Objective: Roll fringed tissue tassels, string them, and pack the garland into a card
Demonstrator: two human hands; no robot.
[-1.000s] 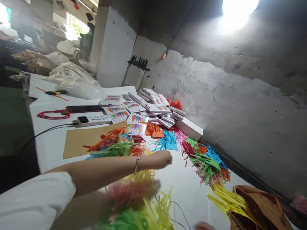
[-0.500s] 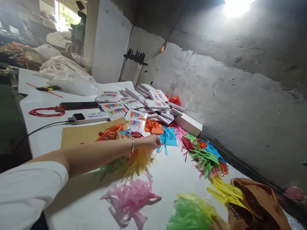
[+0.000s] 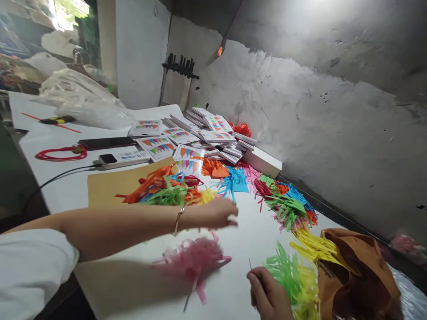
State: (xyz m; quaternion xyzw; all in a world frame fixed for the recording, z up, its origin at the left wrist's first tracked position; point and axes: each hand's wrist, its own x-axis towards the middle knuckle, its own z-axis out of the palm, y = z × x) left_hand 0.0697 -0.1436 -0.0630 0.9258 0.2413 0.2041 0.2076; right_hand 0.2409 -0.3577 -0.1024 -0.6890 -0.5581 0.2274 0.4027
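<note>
My left hand point(image 3: 222, 213) reaches across the table from the left, fingers slightly apart, with nothing visible in them. Just below it is a bundle of pink paper fringe point(image 3: 195, 255), blurred, with a thin strand trailing from its lower side. At the bottom, my right hand point(image 3: 268, 295) is closed in a pinch on a thin needle-like rod point(image 3: 250, 264) that sticks up from the fingertips. Beside that hand lies green and yellow fringe point(image 3: 290, 275). A pile of orange, blue and green fringe point(image 3: 163, 189) rests beyond my left forearm.
Printed cards point(image 3: 187, 138) are heaped at the back by a white box point(image 3: 263, 162). More fringe point(image 3: 290, 204) runs along the wall side towards a brown bag point(image 3: 360, 266). A phone point(image 3: 108, 142), a white device point(image 3: 123, 159) with a cable and a cutter point(image 3: 58, 120) lie left.
My left hand has moved away from the blue fringe, nearer to me, and its fingers have loosened. My right hand has come into view. The pink bundle has shifted and blurred.
</note>
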